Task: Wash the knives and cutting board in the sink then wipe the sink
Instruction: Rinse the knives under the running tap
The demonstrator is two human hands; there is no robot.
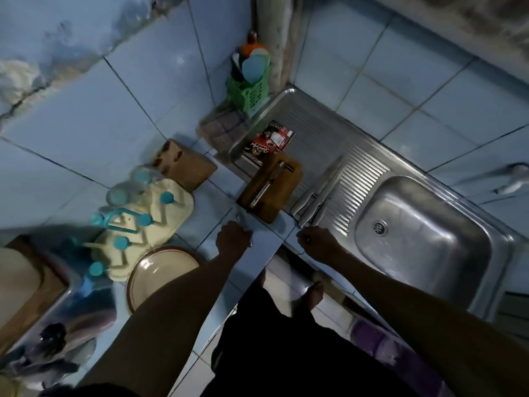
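Both hands are seen low over the tiled tabletop (259,242) edge. The left hand (233,238) is curled into a fist at the tabletop's front edge; whether anything is held in it cannot be told. The right hand (317,241) is curled too, set just at the near ends of the knives (316,193), though a grip on a handle cannot be made out from here.

The knives are laid side by side on the ribbed drainboard (360,173), blades pointed toward 1 o'clock. Just beside them, at 9 o'clock, the wooden cutting board (282,193) is found across the drainboard's edge, with one more knife (267,186) lying on top of it. The sink (429,233) basin is seen at 3 o'clock from the knives, its drain at the left side.

Beyond the board, at 12 o'clock, red packets (269,143) are resting on the drainboard, and a green utensil caddy (249,87) is stood in the corner.
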